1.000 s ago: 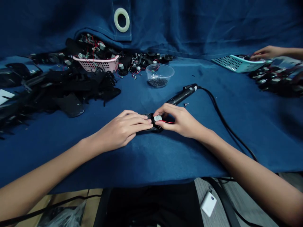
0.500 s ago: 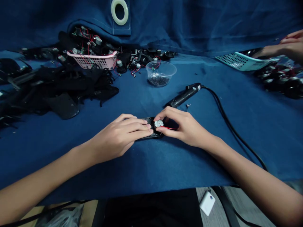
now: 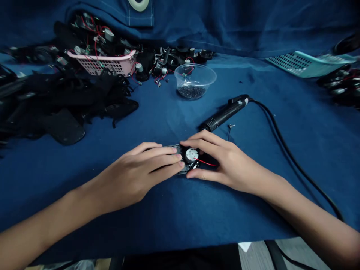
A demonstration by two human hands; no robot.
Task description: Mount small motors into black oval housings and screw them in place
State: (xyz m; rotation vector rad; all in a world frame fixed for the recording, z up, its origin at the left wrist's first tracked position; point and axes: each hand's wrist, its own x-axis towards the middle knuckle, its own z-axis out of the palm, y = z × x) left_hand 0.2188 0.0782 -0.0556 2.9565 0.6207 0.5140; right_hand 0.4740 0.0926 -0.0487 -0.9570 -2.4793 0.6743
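Note:
A black casing [image 3: 182, 172] lies on the blue cloth between my hands, with a round white-topped motor [image 3: 192, 155] at its right end and a red wire running right. My left hand [image 3: 147, 165] lies over the casing's left part, its fingers extended and hiding much of it. Around the right end curves my right hand [image 3: 225, 161], thumb at the near side and fingers at the far side, apart from each other, the motor between them. Behind that hand lies a black electric screwdriver [image 3: 225, 114].
Screws fill the bottom of a clear bowl [image 3: 194, 80]. A pink basket [image 3: 105, 63] of wired parts stands back left, beside piled black parts [image 3: 67, 101]. A teal basket [image 3: 312, 65] is back right. The screwdriver's cable [image 3: 295, 157] curves along the right.
The thumb and fingers of my right hand have spread from the motor to the casing's sides. The view has shifted, and the other person's hand at the right is no longer visible.

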